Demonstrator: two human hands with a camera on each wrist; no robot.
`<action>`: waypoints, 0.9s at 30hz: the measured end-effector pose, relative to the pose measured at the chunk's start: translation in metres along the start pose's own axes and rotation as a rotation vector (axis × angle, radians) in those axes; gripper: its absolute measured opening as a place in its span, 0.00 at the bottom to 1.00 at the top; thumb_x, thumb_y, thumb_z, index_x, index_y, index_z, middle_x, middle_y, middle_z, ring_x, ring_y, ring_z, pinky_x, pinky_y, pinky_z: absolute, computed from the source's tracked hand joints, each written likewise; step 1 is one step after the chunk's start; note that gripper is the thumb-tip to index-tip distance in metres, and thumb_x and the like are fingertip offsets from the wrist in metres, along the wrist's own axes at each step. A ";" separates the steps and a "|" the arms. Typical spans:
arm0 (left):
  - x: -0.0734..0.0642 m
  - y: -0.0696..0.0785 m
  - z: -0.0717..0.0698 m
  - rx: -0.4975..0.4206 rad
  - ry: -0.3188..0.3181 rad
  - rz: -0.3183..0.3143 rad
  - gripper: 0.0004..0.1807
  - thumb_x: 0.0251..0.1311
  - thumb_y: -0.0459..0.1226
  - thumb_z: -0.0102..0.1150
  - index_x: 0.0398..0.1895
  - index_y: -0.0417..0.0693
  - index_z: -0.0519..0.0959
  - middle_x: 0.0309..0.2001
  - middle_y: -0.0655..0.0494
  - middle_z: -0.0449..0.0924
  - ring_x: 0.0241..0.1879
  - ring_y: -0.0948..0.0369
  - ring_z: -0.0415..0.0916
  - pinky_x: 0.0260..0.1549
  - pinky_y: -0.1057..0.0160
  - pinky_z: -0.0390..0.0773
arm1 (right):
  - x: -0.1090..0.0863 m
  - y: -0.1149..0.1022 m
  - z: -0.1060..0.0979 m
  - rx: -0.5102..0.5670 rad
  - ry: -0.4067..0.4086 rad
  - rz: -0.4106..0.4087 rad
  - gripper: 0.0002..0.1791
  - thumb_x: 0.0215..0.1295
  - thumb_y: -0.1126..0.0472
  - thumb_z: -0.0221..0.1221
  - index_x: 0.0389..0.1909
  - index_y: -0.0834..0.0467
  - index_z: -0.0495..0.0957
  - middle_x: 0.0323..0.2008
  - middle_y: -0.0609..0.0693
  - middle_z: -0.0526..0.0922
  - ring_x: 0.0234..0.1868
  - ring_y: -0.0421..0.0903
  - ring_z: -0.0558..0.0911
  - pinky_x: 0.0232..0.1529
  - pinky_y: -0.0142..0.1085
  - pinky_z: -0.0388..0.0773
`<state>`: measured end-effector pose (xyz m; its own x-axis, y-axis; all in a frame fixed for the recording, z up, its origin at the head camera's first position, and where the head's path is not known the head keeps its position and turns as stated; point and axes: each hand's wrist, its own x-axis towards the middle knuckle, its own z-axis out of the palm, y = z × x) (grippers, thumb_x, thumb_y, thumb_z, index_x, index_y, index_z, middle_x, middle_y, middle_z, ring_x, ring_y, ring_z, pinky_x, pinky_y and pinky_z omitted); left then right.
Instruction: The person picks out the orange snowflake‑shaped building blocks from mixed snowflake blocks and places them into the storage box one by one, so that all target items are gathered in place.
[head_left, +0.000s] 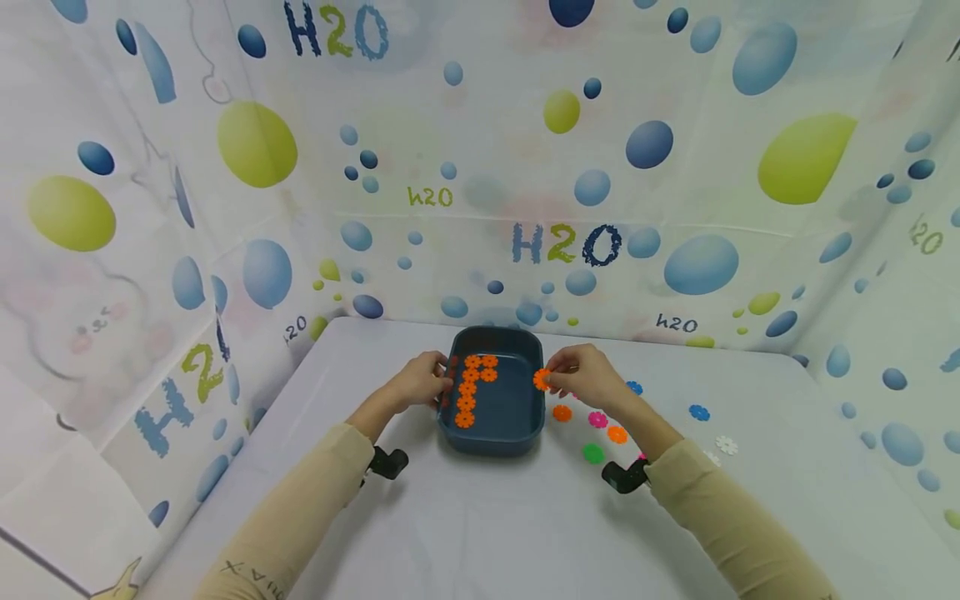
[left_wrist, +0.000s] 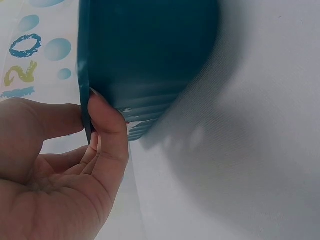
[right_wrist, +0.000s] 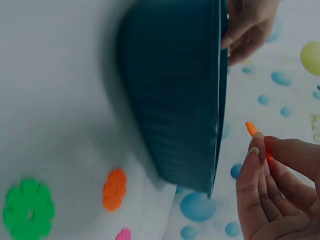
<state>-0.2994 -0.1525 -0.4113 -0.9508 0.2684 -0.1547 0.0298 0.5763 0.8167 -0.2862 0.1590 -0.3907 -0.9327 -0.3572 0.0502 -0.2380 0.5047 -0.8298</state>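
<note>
A dark blue-green plastic basin (head_left: 517, 412) stands on the white table in the head view. My left hand (head_left: 420, 380) holds its left side, and the left wrist view shows thumb and fingers pinching the rim (left_wrist: 85, 60). On the basin floor several orange flower-shaped discs (head_left: 467, 390) lie in a column that branches right at the far end. My right hand (head_left: 588, 375) is by the basin's right rim, with one orange flower-shaped disc (right_wrist: 252, 130) pinched between thumb and fingertips. In the head view this disc overlaps the right rim.
Right of the basin, loose flower-shaped discs lie scattered: a green disc (head_left: 593, 453), a pink disc (head_left: 597, 419), an orange disc (head_left: 562, 413), a blue disc (head_left: 699, 412) and a white disc (head_left: 726, 445). Some are partly behind the right arm. A patterned curtain (head_left: 480, 183) surrounds the table.
</note>
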 end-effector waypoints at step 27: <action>0.001 -0.001 0.000 0.003 0.001 0.005 0.22 0.73 0.29 0.53 0.65 0.28 0.67 0.39 0.44 0.73 0.34 0.54 0.80 0.31 0.59 0.87 | 0.064 -0.008 0.097 -0.007 0.086 0.069 0.07 0.67 0.70 0.63 0.43 0.69 0.81 0.30 0.55 0.86 0.30 0.50 0.87 0.32 0.38 0.86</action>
<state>-0.3006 -0.1531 -0.4124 -0.9511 0.2702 -0.1500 0.0355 0.5775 0.8156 -0.3180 0.0558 -0.4352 -0.9666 -0.2529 0.0407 -0.1739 0.5312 -0.8292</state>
